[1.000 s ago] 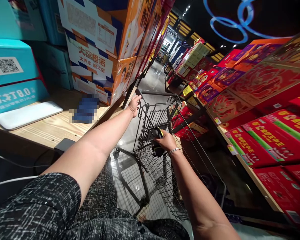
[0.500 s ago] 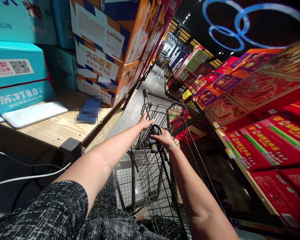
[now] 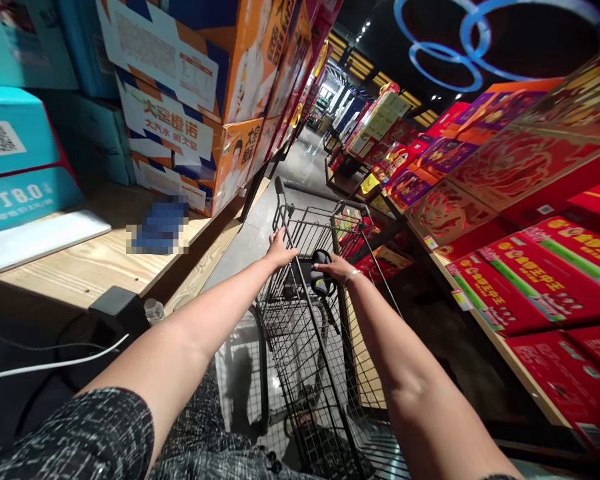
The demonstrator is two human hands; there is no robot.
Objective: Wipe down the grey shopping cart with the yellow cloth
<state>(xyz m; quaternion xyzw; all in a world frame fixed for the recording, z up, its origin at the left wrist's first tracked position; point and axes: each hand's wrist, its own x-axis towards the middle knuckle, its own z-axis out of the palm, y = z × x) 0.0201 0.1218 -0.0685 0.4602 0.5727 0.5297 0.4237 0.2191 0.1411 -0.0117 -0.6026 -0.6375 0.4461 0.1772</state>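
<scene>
A black wire shopping cart (image 3: 310, 313) stands in the aisle straight in front of me. My left hand (image 3: 279, 248) grips the cart's left rim, fingers closed round the wire. My right hand (image 3: 336, 268), a thin bracelet on its wrist, rests on a small black and yellow device (image 3: 321, 281) at the cart's top edge, fingers curled over it. Both of my arms reach forward over my dark patterned clothing (image 3: 80, 440).
Stacked orange and blue cartons (image 3: 195, 100) and teal boxes (image 3: 15, 153) sit on a wooden shelf (image 3: 80, 267) at left, with a white cable (image 3: 50, 365) below. Red gift boxes (image 3: 530, 267) fill the sloped shelves at right. The glossy aisle floor (image 3: 305, 160) runs ahead.
My left hand left the cart's handle bar and took hold of the left rim nearer me. The cart came closer and my right hand stayed on the black and yellow device.
</scene>
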